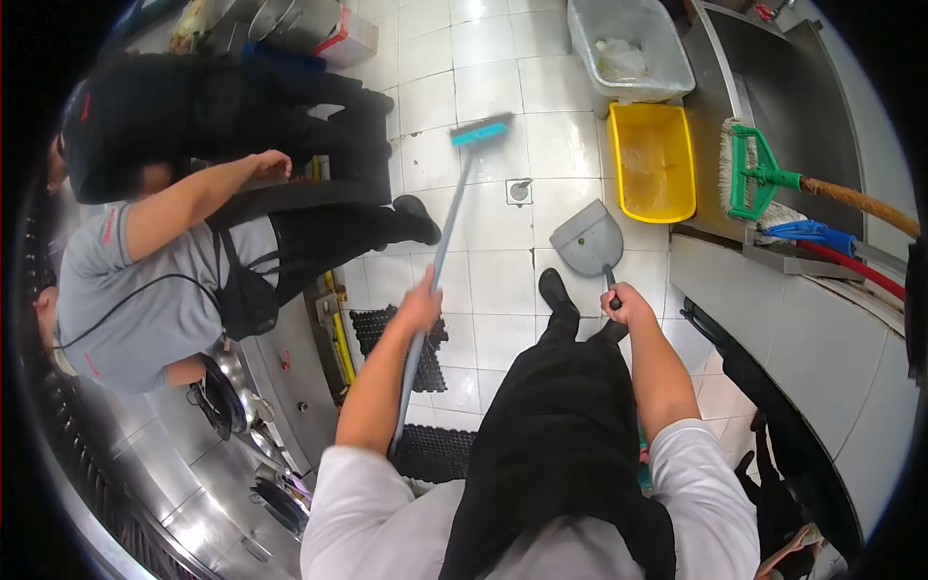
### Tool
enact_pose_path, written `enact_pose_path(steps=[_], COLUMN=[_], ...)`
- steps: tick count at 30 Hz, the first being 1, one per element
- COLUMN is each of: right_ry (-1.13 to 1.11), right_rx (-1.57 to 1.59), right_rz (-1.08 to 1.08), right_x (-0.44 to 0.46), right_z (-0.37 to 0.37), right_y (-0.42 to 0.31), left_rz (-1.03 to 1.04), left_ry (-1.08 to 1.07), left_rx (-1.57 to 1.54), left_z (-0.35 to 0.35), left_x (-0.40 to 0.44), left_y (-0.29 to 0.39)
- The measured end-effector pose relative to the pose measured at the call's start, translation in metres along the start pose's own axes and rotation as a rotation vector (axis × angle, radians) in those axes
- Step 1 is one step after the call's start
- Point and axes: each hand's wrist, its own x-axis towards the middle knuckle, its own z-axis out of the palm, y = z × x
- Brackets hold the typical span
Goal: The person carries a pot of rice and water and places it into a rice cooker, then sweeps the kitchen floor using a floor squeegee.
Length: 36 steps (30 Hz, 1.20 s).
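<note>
My left hand point(420, 302) is closed around the grey pole of a broom point(480, 131). The broom's head, turquoise with dark bristles, is on the white tiled floor ahead of me and slightly blurred. My right hand point(628, 304) grips the dark handle end of a grey dustpan point(592, 242). The pan rests on the tiles just beyond my shoe, to the right of the broom. Between the broom head and the pan lies a small square floor drain point(519, 191).
A yellow bin point(653, 162) and a grey lined bin point(633, 48) stand at the right. Mops with a green head point(749, 172) lean by the steel counter. A co-worker point(164, 280) stands close on the left by the stove. Black rubber mats point(435, 452) lie on the floor.
</note>
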Motion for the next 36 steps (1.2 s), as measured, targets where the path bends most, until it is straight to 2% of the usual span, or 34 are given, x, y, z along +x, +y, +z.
enact_pose_path(steps=[2,4,5,6,8,9,11,15,17,18,19,21,23,24,27,29,30,31,32,33,35,36], right_ry=[0.008,-0.010,-0.035,-0.048,-0.061,-0.060,0.027,0.084,0.083,0.097,0.109,0.071,0.065,0.070,0.010,0.085,0.025,0.069,-0.004,-0.073,-0.079,-0.095], right_rx=[-0.080,-0.071,-0.053,-0.094,-0.161,-0.227,-0.151,-0.157,-0.223,-0.242,-0.258,-0.223,-0.320,-0.296,-0.271,-0.460,-0.496,-0.462,-0.478,-0.493,-0.373,-0.319], right_rz=[0.067,0.095,0.132,0.108,0.098,0.078,0.042,0.088,0.071,0.080,0.090,0.160,0.022,0.084,0.107,0.031,0.087,0.097,0.083,0.063,0.070,0.139], right_x=[0.000,0.005,0.010,0.016,0.037,0.044,0.032,0.020,0.013,0.010,0.008,0.019,0.021,0.023,0.049,0.018,0.027,0.019,0.020,0.016,0.014,0.018], right_z=[0.008,0.021,0.027,0.034,0.046,0.045,0.060,0.065,0.062,0.060,0.060,0.059,0.060,0.063,0.052,0.060,0.054,0.056,0.054,0.053,0.062,0.070], right_y=[0.002,0.004,0.007,0.011,0.011,0.013,0.015,0.006,0.001,-0.002,-0.006,-0.015,-0.010,-0.013,-0.022,-0.014,-0.021,-0.023,-0.025,-0.029,-0.037,-0.039], left_rz=[-0.020,-0.101,-0.123,-0.100,-0.086,-0.079,-0.031,-0.027,-0.263,-0.263,-0.207,-0.312,-0.379,-0.348,-0.365,-0.368,-0.349,-0.294,-0.238,-0.219,-0.372,-0.336], left_ry=[0.030,-0.059,-0.147,-0.231,-0.260,-0.280,-0.344,-0.298,-0.308,-0.262,-0.176,-0.187,-0.226,-0.248,-0.351,-0.333,-0.335,-0.246,-0.163,-0.182,-0.135,-0.086], left_rx=[-0.148,-0.201,-0.015,0.023,0.034,-0.063,-0.248,-0.241,-0.249,-0.185,-0.267,-0.452,-0.571,-0.539,-0.719,-0.686,-0.666,-0.660,-0.657,-0.642,-0.762,-0.689], left_z=[-0.002,0.028,0.054,0.084,0.127,0.132,0.121,0.099,0.084,0.083,0.106,0.108,0.128,0.136,0.145,0.126,0.129,0.128,0.126,0.121,0.085,0.078], left_x=[0.044,0.041,0.025,0.000,-0.079,-0.118,-0.168,-0.224,-0.218,-0.204,-0.186,-0.155,-0.150,-0.158,-0.194,-0.220,-0.223,-0.226,-0.224,-0.220,-0.206,-0.192], left_y=[0.003,0.007,-0.001,-0.013,-0.013,-0.006,0.000,0.011,0.025,0.028,0.008,0.033,0.060,0.074,0.103,0.136,0.138,0.144,0.148,0.150,0.174,0.170])
